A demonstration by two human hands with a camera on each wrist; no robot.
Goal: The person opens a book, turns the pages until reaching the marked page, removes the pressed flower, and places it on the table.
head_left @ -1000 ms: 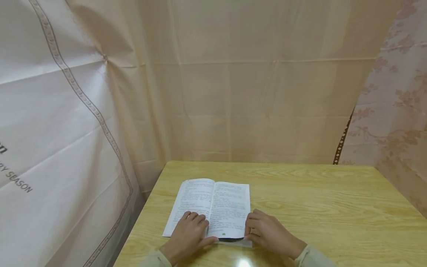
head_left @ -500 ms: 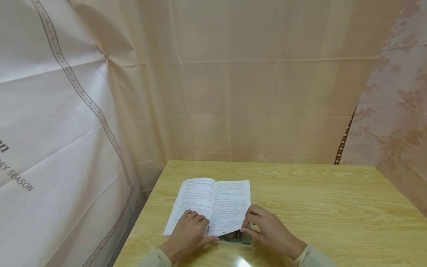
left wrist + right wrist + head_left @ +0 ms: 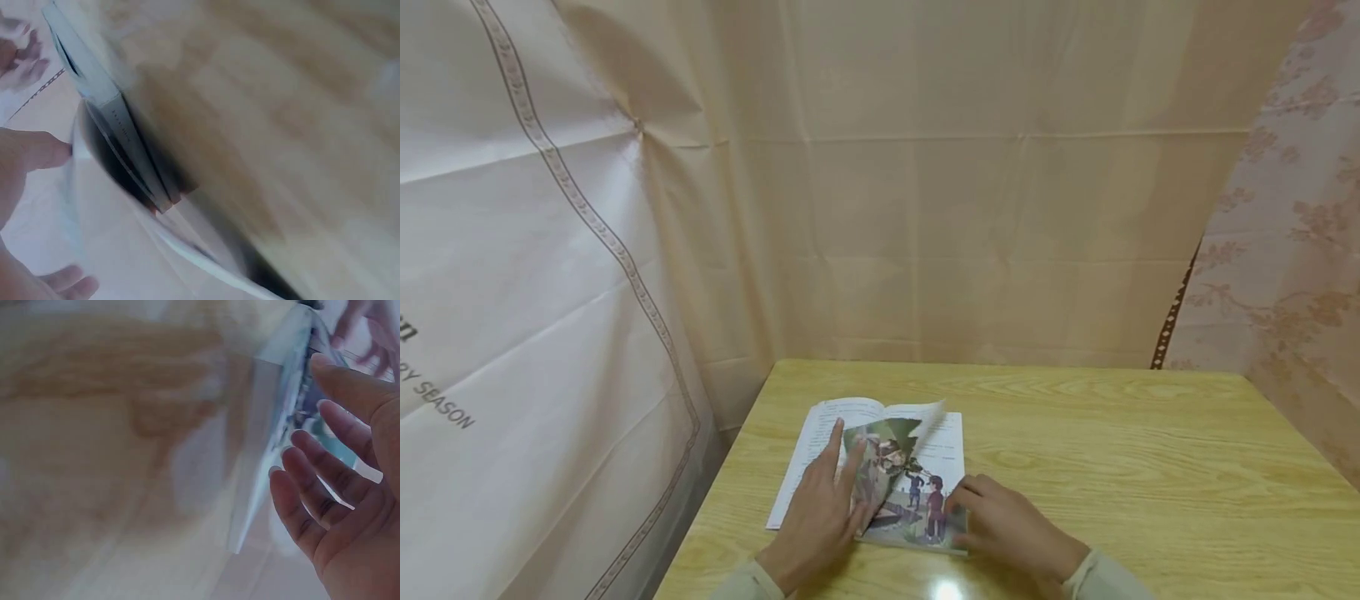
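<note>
Book (image 3: 880,467) page lifted, hands (image 3: 820,517) flat

The head camera looked forward and down from above the fingers (image 3: 838,433). Each wrist camera sat very close beside its fingers, sharing the book (image 3: 880,467) and worktop (image 3: 1112,467).

Pale wooden table (image 3: 1112,450), beige creased cloth backdrop (image 3: 985,192), floral curtain (image 3: 1300,250)

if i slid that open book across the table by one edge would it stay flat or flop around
The book looks thin and soft-bound, so it would probably bend rather than move stiffly. One page is curling mid-turn, so loose leaves would likely flap. The wooden table shows glare, so it may slide easily.
</note>
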